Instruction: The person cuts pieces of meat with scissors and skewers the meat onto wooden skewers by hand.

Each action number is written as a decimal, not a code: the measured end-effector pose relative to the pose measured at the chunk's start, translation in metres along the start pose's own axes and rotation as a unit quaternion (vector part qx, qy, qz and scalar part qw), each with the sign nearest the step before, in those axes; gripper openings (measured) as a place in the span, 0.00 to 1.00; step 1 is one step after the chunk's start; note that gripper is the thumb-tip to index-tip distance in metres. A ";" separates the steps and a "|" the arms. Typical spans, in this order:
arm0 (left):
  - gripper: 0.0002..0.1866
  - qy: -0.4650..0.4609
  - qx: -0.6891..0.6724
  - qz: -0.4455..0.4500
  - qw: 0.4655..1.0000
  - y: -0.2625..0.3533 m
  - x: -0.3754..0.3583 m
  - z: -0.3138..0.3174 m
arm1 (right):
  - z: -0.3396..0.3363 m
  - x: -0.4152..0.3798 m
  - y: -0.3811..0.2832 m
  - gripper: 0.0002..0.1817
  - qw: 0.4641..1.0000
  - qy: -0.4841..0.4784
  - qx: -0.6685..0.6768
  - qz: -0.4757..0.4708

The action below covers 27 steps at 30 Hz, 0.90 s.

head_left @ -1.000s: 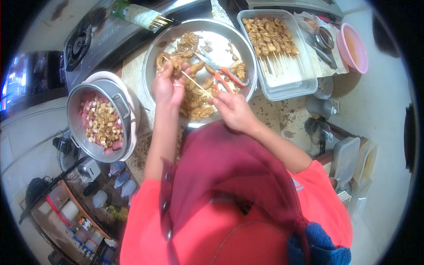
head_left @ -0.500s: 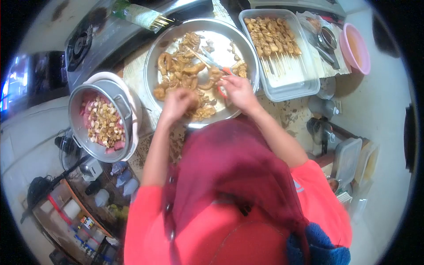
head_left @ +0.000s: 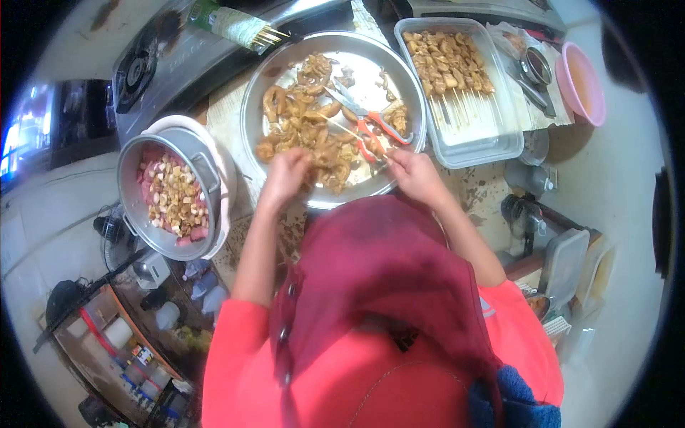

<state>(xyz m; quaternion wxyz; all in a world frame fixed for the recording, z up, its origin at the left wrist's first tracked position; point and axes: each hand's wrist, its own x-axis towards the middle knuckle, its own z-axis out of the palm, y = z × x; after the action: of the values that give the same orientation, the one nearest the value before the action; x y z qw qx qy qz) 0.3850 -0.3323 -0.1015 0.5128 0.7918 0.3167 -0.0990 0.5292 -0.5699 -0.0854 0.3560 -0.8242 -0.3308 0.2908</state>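
A wide round metal pan (head_left: 251, 71) holds a heap of glossy brown cooked meat pieces (head_left: 289, 132), some curled like intestine. My right hand (head_left: 417, 175), at the pan's near right edge, pinches a thin wooden skewer (head_left: 335, 123) with a brown piece threaded close to my fingers. The skewer's bare end points up and left over the meat. My left hand (head_left: 287, 178) is closed at the near left side of the heap, its fingertips on a brown meat piece partly hidden by them. Scissors with orange handles (head_left: 374, 121) lie inside the pan, just beyond my right hand.
Right of the pan, a clear plastic tub (head_left: 477, 151) holds rows of loaded skewers (head_left: 449, 64). A pink bowl (head_left: 581, 85) stands farther right. On the left is a metal pot (head_left: 128, 207) of pink and pale pieces. A pack of skewers (head_left: 239, 27) lies behind, near a stove (head_left: 135, 71).
My right hand has moved right and slightly nearer me with the skewer, showing more of the scissors. My left hand stays over the meat. The whole view has shifted a little.
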 end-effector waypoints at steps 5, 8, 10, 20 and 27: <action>0.15 0.069 0.050 0.060 0.995 0.029 0.002 -0.004 | 0.007 -0.003 0.003 0.12 0.998 0.044 0.004 0.041; 0.17 0.106 0.103 0.192 0.970 0.016 0.015 0.024 | 0.008 -0.001 0.015 0.13 0.994 0.086 0.042 0.054; 0.15 0.135 0.109 0.221 0.960 0.012 0.027 0.043 | 0.003 -0.001 0.013 0.13 0.993 0.084 0.055 0.067; 0.18 0.020 0.136 0.053 0.989 0.049 0.044 0.060 | -0.001 -0.001 0.029 0.15 0.981 0.123 0.131 0.068; 0.13 0.131 -0.028 -0.012 0.991 0.025 0.025 0.002 | -0.004 -0.001 0.006 0.10 0.994 -0.049 -0.059 -0.080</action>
<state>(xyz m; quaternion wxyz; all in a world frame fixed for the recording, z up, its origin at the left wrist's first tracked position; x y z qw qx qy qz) 0.4202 -0.3313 -0.0958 0.4876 0.7791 0.3939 0.0084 0.5336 -0.5757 -0.0872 0.3121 -0.7993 -0.4296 0.2813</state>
